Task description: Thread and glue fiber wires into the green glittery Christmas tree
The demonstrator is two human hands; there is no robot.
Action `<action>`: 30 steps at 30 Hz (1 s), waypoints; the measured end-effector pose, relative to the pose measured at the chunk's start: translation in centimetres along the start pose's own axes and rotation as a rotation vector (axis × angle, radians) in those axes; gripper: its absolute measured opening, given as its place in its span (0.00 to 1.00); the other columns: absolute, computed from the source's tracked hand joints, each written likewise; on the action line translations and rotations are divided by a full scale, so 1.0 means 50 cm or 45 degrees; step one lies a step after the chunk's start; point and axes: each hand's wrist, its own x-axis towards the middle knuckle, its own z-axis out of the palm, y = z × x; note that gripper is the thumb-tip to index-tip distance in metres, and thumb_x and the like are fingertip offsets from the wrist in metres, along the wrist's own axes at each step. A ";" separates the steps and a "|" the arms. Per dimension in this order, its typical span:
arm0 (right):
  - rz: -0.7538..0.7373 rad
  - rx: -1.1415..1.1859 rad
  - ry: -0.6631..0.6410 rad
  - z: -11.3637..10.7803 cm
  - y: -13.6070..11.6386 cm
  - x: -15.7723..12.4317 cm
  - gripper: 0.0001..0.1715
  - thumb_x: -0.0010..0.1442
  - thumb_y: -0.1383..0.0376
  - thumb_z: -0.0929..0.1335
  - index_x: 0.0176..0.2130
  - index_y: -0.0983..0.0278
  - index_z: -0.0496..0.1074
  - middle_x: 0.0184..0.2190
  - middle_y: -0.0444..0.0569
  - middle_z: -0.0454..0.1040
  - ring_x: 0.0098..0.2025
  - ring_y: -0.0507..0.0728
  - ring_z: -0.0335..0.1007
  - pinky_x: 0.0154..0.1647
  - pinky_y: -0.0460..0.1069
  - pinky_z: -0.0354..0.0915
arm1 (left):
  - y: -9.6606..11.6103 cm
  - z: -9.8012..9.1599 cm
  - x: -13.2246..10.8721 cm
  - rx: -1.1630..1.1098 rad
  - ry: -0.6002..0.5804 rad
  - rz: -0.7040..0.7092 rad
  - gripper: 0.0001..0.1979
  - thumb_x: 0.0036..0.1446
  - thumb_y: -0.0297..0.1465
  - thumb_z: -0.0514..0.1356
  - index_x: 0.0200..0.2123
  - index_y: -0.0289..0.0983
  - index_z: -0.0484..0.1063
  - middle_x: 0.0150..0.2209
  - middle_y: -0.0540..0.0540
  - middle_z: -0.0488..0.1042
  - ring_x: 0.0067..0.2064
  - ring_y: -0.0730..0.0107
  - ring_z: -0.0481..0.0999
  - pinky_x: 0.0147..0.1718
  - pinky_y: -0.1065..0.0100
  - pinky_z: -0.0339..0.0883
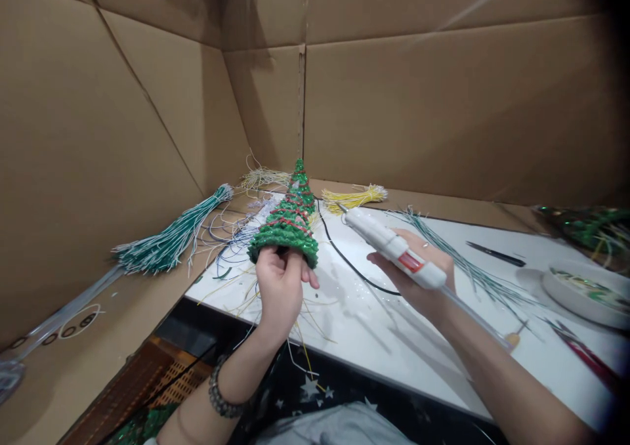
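Note:
A small green Christmas tree point(288, 225) with red garland wound around it is held up near the middle of the view, its tip pointing away from me. My left hand point(280, 281) grips it from below, some fingers hidden inside its hollow base. To the right, my right hand point(426, 268) is wrapped around a white glue gun point(388, 238) with a red patch on its side. The metal nozzle points up and left towards the tree, apart from it. A clear glue stick point(475, 317) sticks out of the gun's back end.
Bundles of green wires point(172, 235) and yellow wires point(354, 197) lie around the white board point(354, 327). Right of my hands are loose green wires point(457, 261), a black pen-like tool point(495, 253), a white bowl point(585, 294) and red-handled pliers point(583, 353). Cardboard walls point(443, 104) stand behind.

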 end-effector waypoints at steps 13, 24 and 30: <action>0.957 0.097 -0.394 0.054 0.073 -0.022 0.29 0.57 0.43 0.64 0.29 0.65 0.76 0.23 0.50 0.77 0.27 0.60 0.75 0.25 0.49 0.62 | 0.002 0.002 -0.016 -0.175 -0.241 -0.147 0.09 0.56 0.29 0.63 0.31 0.39 0.62 0.15 0.62 0.59 0.13 0.81 0.60 0.10 0.76 0.63; 1.039 0.170 -0.483 0.068 0.073 -0.033 0.27 0.54 0.44 0.66 0.22 0.64 0.73 0.20 0.49 0.75 0.27 0.60 0.74 0.28 0.49 0.60 | 0.006 -0.001 -0.027 -0.130 -0.278 -0.128 0.08 0.59 0.29 0.60 0.32 0.39 0.62 0.15 0.61 0.60 0.13 0.80 0.62 0.12 0.75 0.64; 1.111 0.208 -0.533 0.042 0.061 -0.016 0.24 0.47 0.46 0.70 0.24 0.64 0.73 0.24 0.49 0.76 0.31 0.61 0.73 0.31 0.50 0.61 | 0.018 0.003 -0.035 -0.107 -0.268 -0.122 0.09 0.57 0.30 0.62 0.31 0.39 0.62 0.15 0.61 0.59 0.13 0.80 0.62 0.12 0.75 0.64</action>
